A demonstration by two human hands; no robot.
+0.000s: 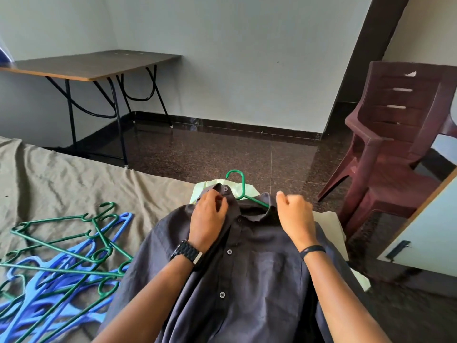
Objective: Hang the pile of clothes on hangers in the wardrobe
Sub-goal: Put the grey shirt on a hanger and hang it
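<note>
Under both hands, spread on the bed (61, 174): a dark button-up shirt (247, 268), atop paler garments (331, 233) of the pile, wardrobe door (425, 231) beyond the right hand. Off to the left hand's outer side, a tangle of spare hangers (61, 263). Between the hands, a green hanger (243, 189) threaded through the collar, hook poking out. Left hand (207, 219) pinching the collar tip by its button; right hand (294, 214) curled onto the collar's other side. Likely trouble: hanger arm missing a shoulder, so the shirt slipping off when lifted; lower garments dragged along.
</note>
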